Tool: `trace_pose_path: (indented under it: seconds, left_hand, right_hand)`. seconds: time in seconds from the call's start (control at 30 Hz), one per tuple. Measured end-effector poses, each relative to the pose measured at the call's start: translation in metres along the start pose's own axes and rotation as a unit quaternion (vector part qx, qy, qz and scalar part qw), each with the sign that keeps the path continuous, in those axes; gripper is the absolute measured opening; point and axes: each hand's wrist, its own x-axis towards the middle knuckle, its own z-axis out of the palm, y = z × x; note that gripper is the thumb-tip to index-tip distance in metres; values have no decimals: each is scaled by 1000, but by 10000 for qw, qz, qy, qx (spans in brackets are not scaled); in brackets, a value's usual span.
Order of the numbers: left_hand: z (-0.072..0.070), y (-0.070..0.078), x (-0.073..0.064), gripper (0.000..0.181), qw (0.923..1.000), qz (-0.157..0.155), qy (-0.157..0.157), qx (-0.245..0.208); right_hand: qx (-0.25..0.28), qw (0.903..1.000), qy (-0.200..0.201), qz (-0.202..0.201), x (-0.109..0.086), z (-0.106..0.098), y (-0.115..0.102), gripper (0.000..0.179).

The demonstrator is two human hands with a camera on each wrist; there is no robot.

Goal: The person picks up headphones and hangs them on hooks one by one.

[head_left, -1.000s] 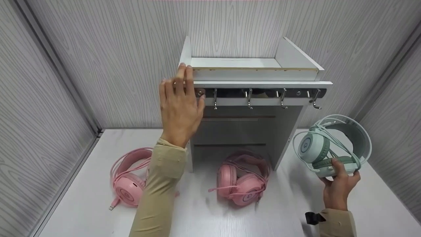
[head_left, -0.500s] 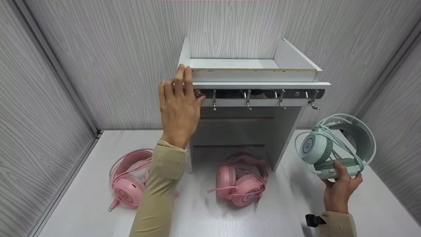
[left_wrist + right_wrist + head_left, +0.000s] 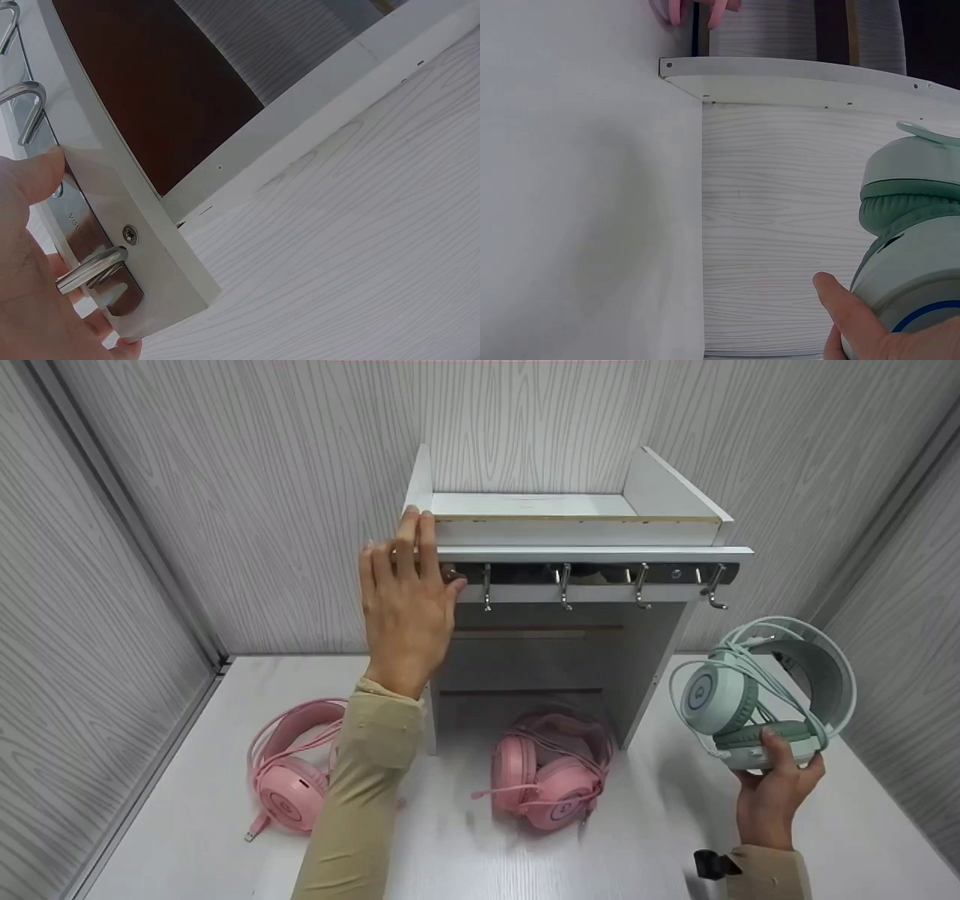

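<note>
At the upper left of a white shelf unit [image 3: 577, 532], my left hand [image 3: 407, 619] grips the end of the hook rail [image 3: 529, 574], fingers over its top edge. In the left wrist view the thumb presses beside the metal hooks [image 3: 94, 270] and the other fingers go behind the board. My right hand [image 3: 776, 795] holds mint green headphones [image 3: 716, 701] by the lower ear cup, thumb on its side, to the right of the unit. Their cable is looped around the headband. The right wrist view shows the mint ear cups [image 3: 911, 161] at its right edge.
Pink headphones [image 3: 566, 799] lie in front of the unit's lower opening. Another pink pair [image 3: 292, 795], partly hidden by my left sleeve, lies on the white table [image 3: 480, 862] at left. Wood-grain panels [image 3: 225, 495] enclose the back and sides.
The mint headphones and my right hand have shifted slightly right and down. My left hand stays on the rail; the pink headphones lie where they were.
</note>
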Motion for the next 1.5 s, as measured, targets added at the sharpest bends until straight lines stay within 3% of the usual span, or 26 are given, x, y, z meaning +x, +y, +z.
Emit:
trace_pose_path:
  seconds: [0.27, 0.7, 1.0, 1.27, 1.5]
  left_hand:
    - [0, -1, 0, 74, 9999, 64, 135, 65]
    - [-2, -1, 1, 74, 9999, 63, 49, 98]
    - [-4, -1, 2, 75, 9998, 23, -175, 83]
    - [-3, -2, 0, 75, 10000, 35, -60, 40]
    - [-4, -2, 1, 76, 9999, 31, -153, -19]
  right_hand:
    - [94, 9999, 66, -33, -3, 4, -2, 64]
    - [202, 9997, -37, -118, -9, 4, -6, 61]
    - [281, 9991, -197, -256, -14, 4, -6, 58]
    - [426, 9987, -211, -158, -16, 4, -6, 58]
    - [453, 9985, -238, -206, -17, 4, -6, 56]
